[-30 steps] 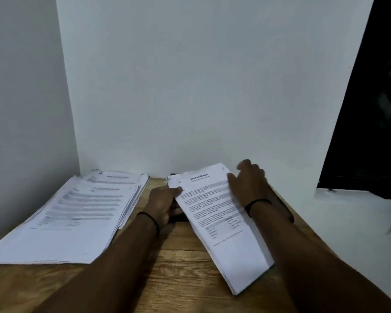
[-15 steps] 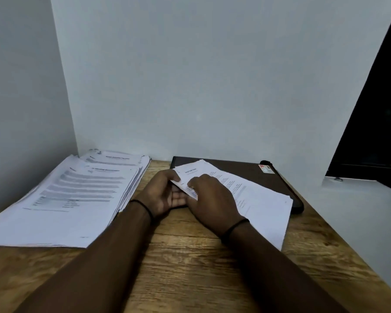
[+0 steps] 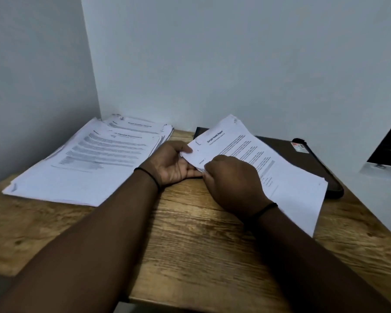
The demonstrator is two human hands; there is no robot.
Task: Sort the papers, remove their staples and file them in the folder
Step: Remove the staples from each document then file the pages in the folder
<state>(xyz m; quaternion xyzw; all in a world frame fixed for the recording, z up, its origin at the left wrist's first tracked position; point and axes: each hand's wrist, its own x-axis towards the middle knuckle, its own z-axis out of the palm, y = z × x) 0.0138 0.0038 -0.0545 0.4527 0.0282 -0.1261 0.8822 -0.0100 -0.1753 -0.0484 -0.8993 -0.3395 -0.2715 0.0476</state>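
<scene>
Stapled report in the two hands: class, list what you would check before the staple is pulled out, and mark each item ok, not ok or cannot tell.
1. Left hand holds the stapled report by its corner: ok.
2. Right hand pinches at that same corner: ok.
3. Staple itself visible: cannot tell, the fingers cover it.
4. Folder within reach, under the report: ok.
5. Folder open for filing: not ok, it lies closed.
6. Paper pile kept apart on the table: ok.
</scene>
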